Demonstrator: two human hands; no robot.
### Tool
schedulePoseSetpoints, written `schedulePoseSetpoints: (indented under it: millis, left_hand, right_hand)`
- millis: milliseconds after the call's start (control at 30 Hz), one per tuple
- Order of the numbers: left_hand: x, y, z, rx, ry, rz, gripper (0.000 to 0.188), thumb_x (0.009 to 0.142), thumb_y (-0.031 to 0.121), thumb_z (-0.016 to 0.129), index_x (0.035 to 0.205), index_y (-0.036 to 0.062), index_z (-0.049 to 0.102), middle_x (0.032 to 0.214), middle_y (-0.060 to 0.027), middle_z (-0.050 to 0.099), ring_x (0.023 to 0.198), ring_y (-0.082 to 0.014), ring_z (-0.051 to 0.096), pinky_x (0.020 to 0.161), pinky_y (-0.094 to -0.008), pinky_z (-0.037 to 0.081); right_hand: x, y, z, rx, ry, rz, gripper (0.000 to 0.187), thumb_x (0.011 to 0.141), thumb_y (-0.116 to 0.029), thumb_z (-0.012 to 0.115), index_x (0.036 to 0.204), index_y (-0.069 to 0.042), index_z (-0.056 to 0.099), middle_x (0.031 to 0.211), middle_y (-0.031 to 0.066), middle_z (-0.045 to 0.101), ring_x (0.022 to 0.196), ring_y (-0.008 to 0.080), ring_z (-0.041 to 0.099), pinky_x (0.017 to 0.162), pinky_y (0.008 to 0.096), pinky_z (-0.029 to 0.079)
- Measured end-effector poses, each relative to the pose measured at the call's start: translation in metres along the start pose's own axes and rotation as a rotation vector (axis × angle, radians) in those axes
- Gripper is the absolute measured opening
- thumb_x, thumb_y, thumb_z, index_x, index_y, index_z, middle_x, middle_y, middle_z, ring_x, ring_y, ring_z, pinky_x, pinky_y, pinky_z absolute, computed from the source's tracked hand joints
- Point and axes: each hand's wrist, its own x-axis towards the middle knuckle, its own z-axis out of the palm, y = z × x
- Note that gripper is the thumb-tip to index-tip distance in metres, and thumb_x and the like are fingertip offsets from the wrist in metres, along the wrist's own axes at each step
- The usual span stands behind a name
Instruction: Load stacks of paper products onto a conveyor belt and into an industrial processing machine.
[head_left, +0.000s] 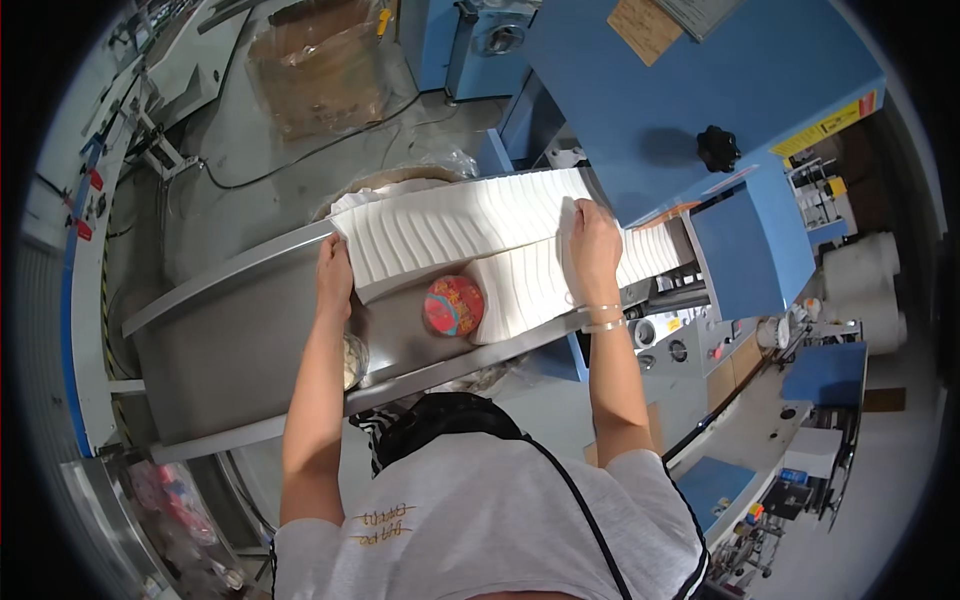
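Observation:
Two long rows of thin white pieces, packed face to face in ridges, lie side by side in a metal trough. My left hand is closed on the left end of the far row, its thumb side against the end face. Farther right, my right hand grips the rows where they meet, fingers bent down and partly hidden. The near row runs right to the blue machine. Against its left end sits a round red tub with a colourful print. A clear round container stands beside my left forearm, partly covered.
The metal trough extends left with raised rims. A large blue machine body with a black knob rises at the far right. On the floor beyond stands a cardboard box lined with plastic; a cable runs nearby.

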Motion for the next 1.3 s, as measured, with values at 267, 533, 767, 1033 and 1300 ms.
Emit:
schedulePoseSetpoints:
  millis: [267,533,767,1033,1300]
  left_hand:
    - [-0.008,0.005,0.007,0.05,0.015,0.001,0.038,0.099,0.028,0.041,0.127,0.0041,0.05,0.119,-0.0101,0.058,0.111,-0.0189,0.052,0.096,-0.0303,0.037]
    - [-0.012,0.012,0.006,0.048,0.037,0.011,0.037,0.099,0.028,0.043,0.126,0.0039,0.053,0.117,-0.0101,0.059,0.109,-0.0189,0.053,0.095,-0.0298,0.039]
    - [-0.011,0.013,0.009,0.041,0.046,0.009,0.038,0.099,0.028,0.044,0.126,0.0035,0.053,0.118,-0.0106,0.06,0.109,-0.0197,0.054,0.095,-0.0304,0.039]
    - [-0.01,0.01,0.009,0.001,0.052,0.03,0.037,0.098,0.028,0.045,0.126,0.0048,0.054,0.12,-0.0115,0.06,0.111,-0.0219,0.054,0.096,-0.0314,0.039]
    - [-0.009,0.007,0.01,0.065,0.073,0.001,0.038,0.097,0.029,0.045,0.125,0.0055,0.054,0.12,-0.0148,0.06,0.111,-0.0267,0.055,0.096,-0.035,0.04]
  right_hand:
    - [0.033,0.026,0.048,-0.253,-0.048,0.038,0.015,0.091,-0.016,0.053,0.089,-0.006,0.064,0.091,0.0143,0.065,0.085,0.0348,0.064,0.073,0.0443,0.051]
    - [0.039,0.022,0.048,-0.193,-0.093,0.124,0.018,0.092,-0.019,0.053,0.094,-0.006,0.065,0.097,0.0145,0.065,0.087,0.0365,0.064,0.075,0.0449,0.052]
    - [0.042,0.035,0.062,-0.249,-0.124,0.208,0.02,0.094,-0.023,0.052,0.098,-0.008,0.064,0.101,0.015,0.065,0.087,0.0387,0.064,0.076,0.0469,0.052]
    - [0.048,0.014,0.05,-0.402,-0.213,0.199,0.02,0.093,-0.019,0.049,0.097,-0.006,0.063,0.104,0.0122,0.065,0.086,0.0339,0.068,0.072,0.0427,0.055]
    - [0.051,0.021,0.055,-0.465,-0.214,0.188,0.018,0.09,-0.015,0.052,0.101,-0.007,0.062,0.106,0.0115,0.064,0.086,0.0336,0.068,0.071,0.0426,0.056]
